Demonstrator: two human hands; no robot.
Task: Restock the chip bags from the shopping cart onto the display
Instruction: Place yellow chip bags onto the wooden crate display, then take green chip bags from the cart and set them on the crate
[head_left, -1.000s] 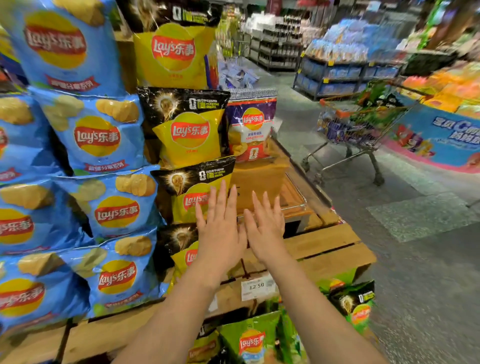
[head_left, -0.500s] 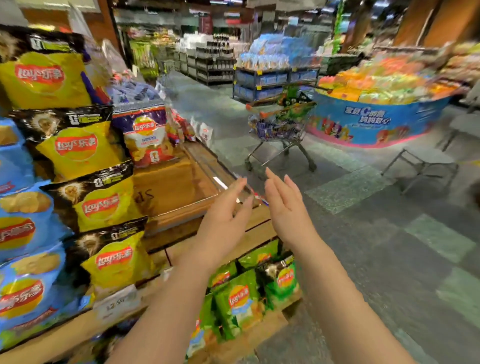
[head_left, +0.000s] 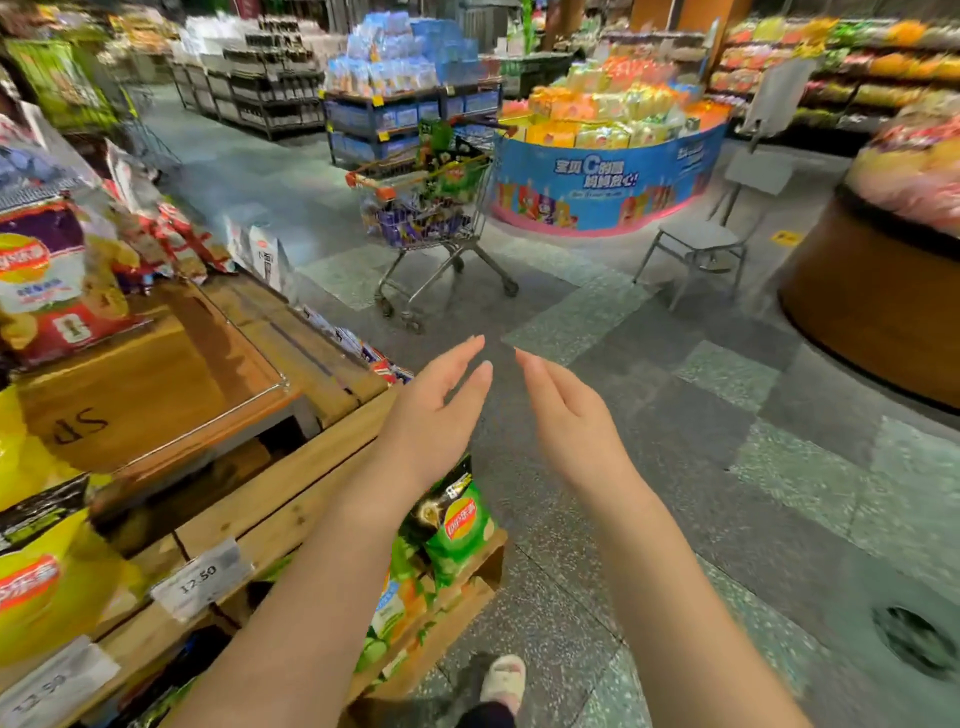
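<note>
The shopping cart stands across the aisle ahead, loaded with green and purple chip bags. The wooden display runs along my left, with a yellow chip bag at its lower left, a purple chip bag higher up and green chip bags on its bottom shelf. My left hand and my right hand are both held out in front of me over the floor, fingers straight, palms facing each other, holding nothing.
A round blue promotional stand piled with orange and yellow packs sits right of the cart. A grey chair stands beside it. A brown round display is at the far right. Price tags hang on the wooden shelf edge.
My view has swung right, from the chip display toward the cart and aisle. Both hands have left the stacked bags and now hover over the floor, still holding nothing.
</note>
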